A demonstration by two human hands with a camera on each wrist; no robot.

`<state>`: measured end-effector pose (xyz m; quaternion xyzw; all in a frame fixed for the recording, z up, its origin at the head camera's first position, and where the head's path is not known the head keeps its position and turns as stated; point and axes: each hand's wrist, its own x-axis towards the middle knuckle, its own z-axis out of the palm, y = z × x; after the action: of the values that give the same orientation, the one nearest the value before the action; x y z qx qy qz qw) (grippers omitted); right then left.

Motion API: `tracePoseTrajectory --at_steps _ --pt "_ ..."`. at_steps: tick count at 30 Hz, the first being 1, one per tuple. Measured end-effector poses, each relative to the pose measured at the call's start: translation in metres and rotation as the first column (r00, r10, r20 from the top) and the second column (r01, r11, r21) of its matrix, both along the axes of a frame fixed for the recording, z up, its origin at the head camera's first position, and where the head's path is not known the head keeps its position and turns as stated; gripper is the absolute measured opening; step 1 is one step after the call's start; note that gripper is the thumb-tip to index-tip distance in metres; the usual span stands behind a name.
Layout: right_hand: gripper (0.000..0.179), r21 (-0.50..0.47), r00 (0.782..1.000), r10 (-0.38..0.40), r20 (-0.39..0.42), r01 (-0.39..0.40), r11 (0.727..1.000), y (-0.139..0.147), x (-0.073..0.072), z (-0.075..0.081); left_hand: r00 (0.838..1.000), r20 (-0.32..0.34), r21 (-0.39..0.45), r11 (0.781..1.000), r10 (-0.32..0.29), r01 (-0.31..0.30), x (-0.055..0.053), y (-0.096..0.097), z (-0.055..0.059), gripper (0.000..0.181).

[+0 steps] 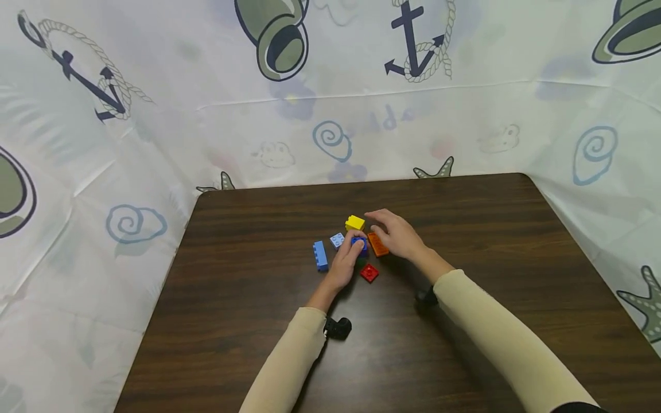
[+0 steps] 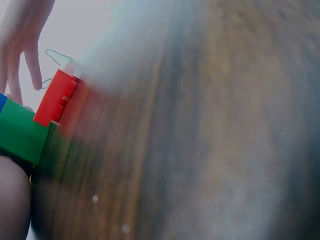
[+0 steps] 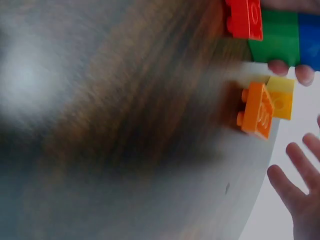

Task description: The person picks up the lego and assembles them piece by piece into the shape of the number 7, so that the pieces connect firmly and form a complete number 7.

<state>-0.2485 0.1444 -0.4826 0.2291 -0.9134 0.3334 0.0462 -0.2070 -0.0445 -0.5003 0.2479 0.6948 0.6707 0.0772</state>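
Observation:
My left hand [image 1: 342, 265] holds a stack of toy building bricks, a blue brick [image 1: 364, 251] on top of a green brick [image 2: 22, 131]. Two of its fingertips [image 3: 304, 75] show against the stack's side in the right wrist view. To the right, my right hand [image 1: 400, 235] hovers with its fingers spread and nothing in them. Just beside that hand is an orange brick [image 1: 378, 245], lying on its side. A red brick [image 1: 369, 273] sits nearer to me, close by the green one, also tipped on its side.
Behind the stack stands a yellow brick [image 1: 354, 223]. A small light blue brick [image 1: 337, 240] and a longer blue brick [image 1: 321, 256] lie left of the left hand. All rest on a dark wooden table [image 1: 232, 287], with a printed white cloth [image 1: 206, 137] hanging behind it.

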Motion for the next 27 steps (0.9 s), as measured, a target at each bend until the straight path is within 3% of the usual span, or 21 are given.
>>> tracePoseTrajectory --at_steps 5,11,19,27 --pt "0.053 0.168 0.986 0.150 0.079 -0.161 0.973 -0.006 -0.011 -0.001 1.000 -0.022 -0.013 1.000 -0.009 0.009 0.000 0.000 0.001 0.031" --pt "0.047 0.280 0.977 0.188 0.102 -0.210 0.937 -0.011 -0.018 0.001 0.999 -0.040 -0.004 1.000 -0.012 0.012 0.001 0.002 0.001 0.028" --pt "0.026 0.309 0.995 0.007 0.104 -0.039 0.950 -0.012 -0.015 0.003 1.000 -0.012 0.005 1.000 0.007 -0.007 0.002 0.001 -0.001 0.028" --pt "0.025 0.308 0.985 -0.141 0.100 0.104 0.946 -0.009 -0.013 0.004 0.998 0.046 -0.041 0.999 0.037 -0.035 0.002 0.001 0.000 0.032"
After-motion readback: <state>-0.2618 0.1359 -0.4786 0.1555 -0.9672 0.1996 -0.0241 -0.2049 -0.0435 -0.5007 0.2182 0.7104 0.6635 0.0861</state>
